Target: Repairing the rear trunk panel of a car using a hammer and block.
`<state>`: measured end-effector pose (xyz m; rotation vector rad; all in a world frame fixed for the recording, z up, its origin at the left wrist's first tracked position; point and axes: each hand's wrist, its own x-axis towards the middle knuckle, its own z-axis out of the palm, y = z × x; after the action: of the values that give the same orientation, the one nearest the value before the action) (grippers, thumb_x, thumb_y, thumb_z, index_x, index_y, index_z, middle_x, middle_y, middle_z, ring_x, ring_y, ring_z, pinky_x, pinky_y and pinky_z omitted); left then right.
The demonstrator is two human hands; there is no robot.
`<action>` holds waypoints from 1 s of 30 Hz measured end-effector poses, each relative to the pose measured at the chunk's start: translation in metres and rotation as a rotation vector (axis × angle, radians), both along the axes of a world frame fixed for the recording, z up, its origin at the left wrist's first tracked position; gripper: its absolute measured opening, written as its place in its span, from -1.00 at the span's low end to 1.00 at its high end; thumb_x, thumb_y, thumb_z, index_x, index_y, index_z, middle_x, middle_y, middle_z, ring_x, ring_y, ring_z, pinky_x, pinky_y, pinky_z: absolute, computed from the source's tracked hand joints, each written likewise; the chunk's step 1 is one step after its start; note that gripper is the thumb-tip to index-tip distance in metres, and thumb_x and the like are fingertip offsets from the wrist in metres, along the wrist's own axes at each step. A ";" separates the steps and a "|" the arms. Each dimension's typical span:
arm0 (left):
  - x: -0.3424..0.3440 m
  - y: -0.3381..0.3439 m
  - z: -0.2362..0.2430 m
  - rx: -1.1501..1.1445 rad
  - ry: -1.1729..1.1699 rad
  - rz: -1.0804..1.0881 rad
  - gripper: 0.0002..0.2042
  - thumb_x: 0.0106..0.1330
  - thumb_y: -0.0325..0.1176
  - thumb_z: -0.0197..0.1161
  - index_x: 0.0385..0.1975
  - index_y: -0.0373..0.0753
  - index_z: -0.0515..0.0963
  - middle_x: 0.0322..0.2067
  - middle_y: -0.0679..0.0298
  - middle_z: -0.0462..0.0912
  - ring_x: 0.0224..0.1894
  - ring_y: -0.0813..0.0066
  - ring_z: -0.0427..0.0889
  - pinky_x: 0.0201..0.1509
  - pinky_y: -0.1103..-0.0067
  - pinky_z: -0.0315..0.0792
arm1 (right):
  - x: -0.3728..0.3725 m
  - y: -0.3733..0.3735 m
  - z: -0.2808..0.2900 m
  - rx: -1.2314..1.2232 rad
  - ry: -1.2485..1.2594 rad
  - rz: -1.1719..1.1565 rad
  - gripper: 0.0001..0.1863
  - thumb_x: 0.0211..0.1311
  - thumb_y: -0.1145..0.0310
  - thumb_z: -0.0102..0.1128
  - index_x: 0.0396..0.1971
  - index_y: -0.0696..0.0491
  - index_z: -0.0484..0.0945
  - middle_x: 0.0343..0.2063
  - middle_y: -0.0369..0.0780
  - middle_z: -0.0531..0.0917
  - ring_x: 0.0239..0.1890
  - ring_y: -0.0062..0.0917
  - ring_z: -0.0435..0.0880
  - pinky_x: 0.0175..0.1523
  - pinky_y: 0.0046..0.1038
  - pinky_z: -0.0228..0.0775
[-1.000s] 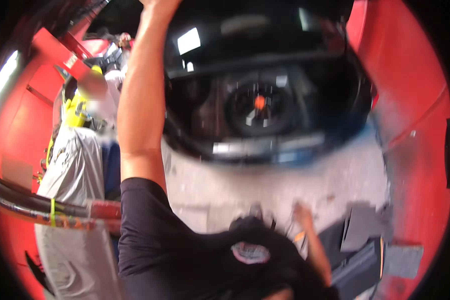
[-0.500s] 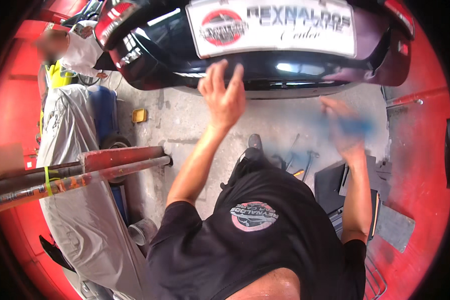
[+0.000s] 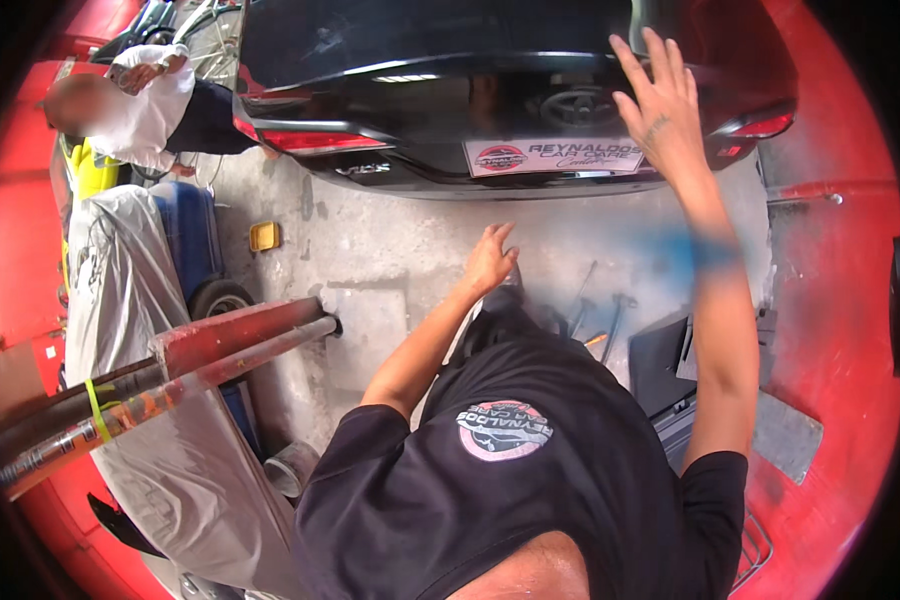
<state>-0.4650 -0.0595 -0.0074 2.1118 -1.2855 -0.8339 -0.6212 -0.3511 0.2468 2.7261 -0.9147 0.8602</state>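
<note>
The black car [image 3: 450,105] stands with its rear toward the person, its trunk lid [image 3: 420,50] down. The right hand [image 3: 663,115] is raised over the right part of the car's rear, in front of the lid, with its fingers [image 3: 658,58] spread wide; whether the palm touches the car cannot be told. The white plate [image 3: 555,157] sits at the middle of the car's rear, just beside that hand. The left hand [image 3: 490,262] hangs lower, near the car's bumper but apart from it, its fingers slightly bent and loosely parted.

At the ends of the car's rear are a red left tail light [image 3: 315,141] and a red right tail light [image 3: 765,127]. Past the car's left corner, a co-worker in a white top [image 3: 145,120] is beside the car. On the floor [image 3: 370,245] behind that corner lies a yellow tray [image 3: 263,236]; farther back from the car are a wheel [image 3: 220,298], a red bar [image 3: 240,335] and a grey cover [image 3: 175,430]. Behind the car's right half, a few blurred tools lie on the floor, with dark panels [image 3: 660,360] near them and a grey board [image 3: 788,437] farther from the car.
</note>
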 end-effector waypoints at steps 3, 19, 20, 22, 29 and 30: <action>0.026 -0.021 -0.010 0.013 0.164 0.014 -0.41 0.32 -0.33 0.32 0.40 -0.12 0.41 0.33 -0.08 0.44 0.28 -0.06 0.52 0.25 0.25 0.52 | 0.029 -0.011 -0.043 0.034 0.061 -0.026 -0.23 0.37 -0.05 0.24 0.53 -0.39 0.17 0.51 -0.12 0.16 0.55 0.08 0.03 0.47 0.38 -0.08; 0.089 -0.143 0.066 -0.290 1.578 0.400 -0.15 0.49 0.14 0.15 0.30 -0.68 0.12 0.26 -0.20 0.35 0.38 -0.05 0.38 0.45 0.13 0.37 | 0.054 -0.001 -0.017 0.098 0.220 -0.200 -0.16 0.38 -0.13 0.12 0.49 0.11 0.24 0.52 -0.02 0.17 0.59 0.05 -0.06 0.55 0.27 -0.24; 0.091 -0.142 0.062 -0.284 1.511 0.386 -0.13 0.48 0.20 0.13 0.28 -0.68 0.15 0.24 -0.19 0.38 0.37 -0.04 0.39 0.46 0.14 0.37 | 0.060 0.000 -0.015 0.096 0.163 -0.144 -0.15 0.38 -0.11 0.14 0.48 0.16 0.22 0.50 0.01 0.19 0.57 0.05 -0.01 0.54 0.27 -0.22; 0.081 -0.145 0.072 -0.242 1.455 0.373 -0.46 0.51 0.17 0.11 0.04 -0.29 0.48 0.00 0.12 0.65 0.14 0.11 0.63 0.22 0.15 0.50 | 0.050 -0.007 -0.029 0.160 -0.041 -0.067 -0.14 0.35 -0.08 0.18 0.48 0.14 0.20 0.47 0.06 0.20 0.56 0.05 0.03 0.53 0.30 -0.22; 0.078 -0.138 0.036 -0.049 1.443 0.583 -0.55 0.60 0.01 -0.03 0.24 -0.19 0.37 0.09 0.17 0.62 0.19 0.10 0.58 0.22 0.13 0.47 | 0.049 -0.024 -0.097 0.035 -0.110 0.028 0.03 0.10 -0.17 0.41 0.52 -0.12 0.14 0.49 0.10 0.14 0.53 0.08 0.08 0.49 0.35 -0.09; 0.071 -0.139 0.044 -0.094 1.436 0.642 -0.59 0.59 -0.07 0.00 0.25 -0.19 0.37 0.10 0.16 0.60 0.22 0.09 0.56 0.25 0.11 0.45 | 0.044 -0.025 -0.098 0.039 -0.102 0.023 0.04 0.09 -0.18 0.41 0.53 -0.13 0.14 0.49 0.10 0.13 0.54 0.08 0.08 0.49 0.35 -0.09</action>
<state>-0.3942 -0.1985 0.0365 1.1004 0.1090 -1.4422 -0.5767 -0.3758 0.1492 2.7533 -0.9306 1.0039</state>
